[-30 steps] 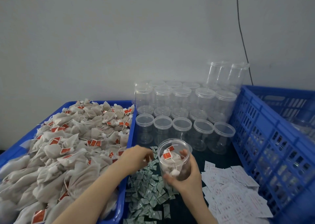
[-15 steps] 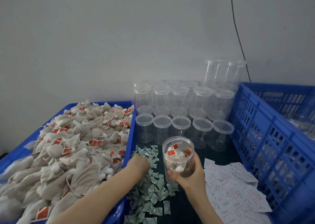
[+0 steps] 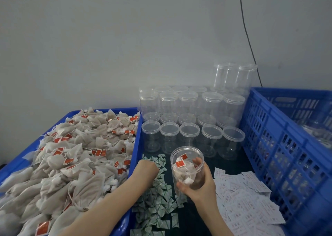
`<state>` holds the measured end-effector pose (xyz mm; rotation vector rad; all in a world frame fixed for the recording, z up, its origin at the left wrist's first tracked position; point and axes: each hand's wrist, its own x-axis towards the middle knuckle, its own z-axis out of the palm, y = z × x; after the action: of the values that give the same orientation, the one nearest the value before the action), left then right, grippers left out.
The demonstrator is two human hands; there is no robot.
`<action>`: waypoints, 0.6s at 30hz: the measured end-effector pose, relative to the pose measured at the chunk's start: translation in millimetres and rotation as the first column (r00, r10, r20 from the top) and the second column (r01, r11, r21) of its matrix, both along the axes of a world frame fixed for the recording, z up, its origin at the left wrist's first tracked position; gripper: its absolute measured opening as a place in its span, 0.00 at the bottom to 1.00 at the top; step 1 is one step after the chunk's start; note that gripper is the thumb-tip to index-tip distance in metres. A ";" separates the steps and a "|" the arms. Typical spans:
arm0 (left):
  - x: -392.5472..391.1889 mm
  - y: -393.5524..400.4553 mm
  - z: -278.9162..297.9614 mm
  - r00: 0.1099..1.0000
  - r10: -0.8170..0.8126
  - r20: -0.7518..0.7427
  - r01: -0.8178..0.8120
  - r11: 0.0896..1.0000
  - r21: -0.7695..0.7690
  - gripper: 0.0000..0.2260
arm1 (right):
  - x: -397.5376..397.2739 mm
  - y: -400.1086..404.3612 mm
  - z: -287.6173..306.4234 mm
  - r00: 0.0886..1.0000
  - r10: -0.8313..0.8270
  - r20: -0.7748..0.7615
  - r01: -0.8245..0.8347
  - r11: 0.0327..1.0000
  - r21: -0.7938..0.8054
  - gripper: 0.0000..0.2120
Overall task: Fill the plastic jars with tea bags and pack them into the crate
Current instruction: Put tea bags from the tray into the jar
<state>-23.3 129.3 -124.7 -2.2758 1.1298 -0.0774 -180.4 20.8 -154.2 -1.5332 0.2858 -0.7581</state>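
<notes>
Two hands at work, one jar in use. Jar: clear, open-topped, part-filled with tea bags, upright at 6 o'clock on the dark surface. Right hand grips it from the right side, fingers curled round the far wall, thumb across the near wall. Left hand lies knuckles-up at 7 o'clock of the jar on the green packets; fingers bent under, so whether they grasp anything cannot be told. Left forearm crosses the tray rim. Tray: blue, at 9 o'clock, heaped with tea bags bearing red tags. Empty jars: clear, ranked in rows at 12 o'clock, stacked higher toward the wall, nearest row just behind the held jar. White slips: spread at 4 o'clock, touching the crate foot. Crate: blue, slotted, at 3 o'clock; contents indistinct. Black cable down the wall.
</notes>
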 end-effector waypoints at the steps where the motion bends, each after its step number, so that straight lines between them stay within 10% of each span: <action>1: 0.4 0.6 0.9 1.000 0.010 0.003 -0.010 1.000 -0.016 0.10 | -0.2 -0.2 0.0 1.000 0.000 -0.001 0.000 1.000 -0.001 0.41; 11: 7.1 5.5 8.8 0.989 0.143 -0.028 -0.144 0.937 -0.318 0.11 | 2.1 2.0 -3.7 1.000 0.002 -0.026 -0.002 1.000 -0.002 0.43; 18: 10.1 15.8 16.6 0.968 0.120 -0.221 -0.244 0.654 -0.716 0.06 | 4.0 -2.0 -5.6 0.999 0.005 -0.033 -0.005 1.000 -0.002 0.42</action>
<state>-13.1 145.1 -108.0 -3.1706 1.0468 -0.3446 -176.3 18.9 -159.9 -1.5495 0.3059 -0.7297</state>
